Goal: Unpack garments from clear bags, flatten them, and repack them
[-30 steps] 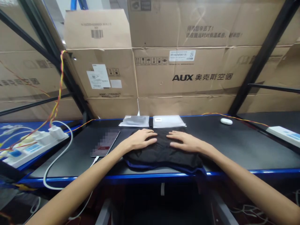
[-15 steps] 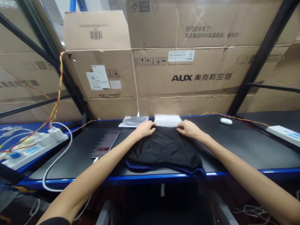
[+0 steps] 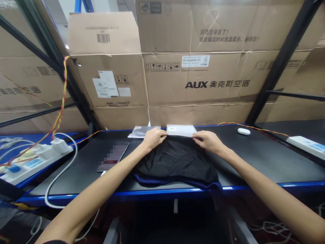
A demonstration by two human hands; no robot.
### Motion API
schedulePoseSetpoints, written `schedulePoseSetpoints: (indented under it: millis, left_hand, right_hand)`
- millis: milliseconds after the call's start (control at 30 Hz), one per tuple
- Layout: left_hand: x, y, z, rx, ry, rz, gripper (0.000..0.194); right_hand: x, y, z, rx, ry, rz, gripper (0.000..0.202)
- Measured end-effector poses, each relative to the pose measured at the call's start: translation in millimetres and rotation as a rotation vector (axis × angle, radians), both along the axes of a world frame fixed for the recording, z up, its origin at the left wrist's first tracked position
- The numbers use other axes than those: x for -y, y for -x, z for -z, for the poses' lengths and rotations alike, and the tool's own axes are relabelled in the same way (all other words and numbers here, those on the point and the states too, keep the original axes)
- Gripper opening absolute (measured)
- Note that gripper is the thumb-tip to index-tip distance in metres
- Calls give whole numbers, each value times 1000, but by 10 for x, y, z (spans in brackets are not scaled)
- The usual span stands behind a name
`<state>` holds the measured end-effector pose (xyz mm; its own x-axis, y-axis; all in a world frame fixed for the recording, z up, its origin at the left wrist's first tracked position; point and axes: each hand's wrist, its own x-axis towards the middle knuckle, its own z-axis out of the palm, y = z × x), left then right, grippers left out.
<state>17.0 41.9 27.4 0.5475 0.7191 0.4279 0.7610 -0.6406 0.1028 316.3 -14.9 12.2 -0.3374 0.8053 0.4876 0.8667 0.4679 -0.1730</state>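
A black cloth (image 3: 177, 161) with a blue edge lies crumpled on the dark tabletop, its blue hem near the table's front edge. My left hand (image 3: 154, 138) pinches the far left corner of the cloth between thumb and fingers. At the far right corner, my right hand (image 3: 208, 139) grips the cloth in the same way. Just behind the cloth lie two flat translucent packets: one (image 3: 138, 131) partly behind my left hand, the other (image 3: 180, 130) with a small white label, between the hands.
A phone (image 3: 114, 156) with a white cable lies left of the cloth. Power strips (image 3: 33, 166) sit at far left and, at far right, another (image 3: 308, 146). A white oval object (image 3: 243, 131) rests at the back right. Cardboard (image 3: 198, 112) stands behind the table.
Both hands have closed on the cloth's far edge and raised it slightly. My left hand has shifted a little left. The view has moved slightly.
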Motion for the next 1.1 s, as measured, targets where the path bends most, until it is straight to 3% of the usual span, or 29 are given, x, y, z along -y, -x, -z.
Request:
schedulePoseSetpoints:
  millis: [133, 300, 467, 700, 933, 1100]
  left_hand:
    - [135, 80, -67, 0, 25, 151, 23]
    - [418, 247, -99, -73, 141, 298, 27]
    - [546, 366, -42, -146, 247, 304, 38]
    - [725, 633, -186, 92, 313, 347, 29]
    - [995, 959, -230, 45, 607, 371, 43]
    - [1027, 962, -226, 85, 604, 348, 22]
  right_hand:
    - [164, -46, 10, -43, 7, -128, 28]
    - [376, -35, 79, 27, 83, -181, 28]
    - [446, -24, 107, 57, 216, -218, 32]
    - [827, -88, -21, -235, 179, -266, 29]
    - [1210, -178, -58, -219, 485, -387, 35]
    - [1214, -166, -69, -305, 511, -326, 24]
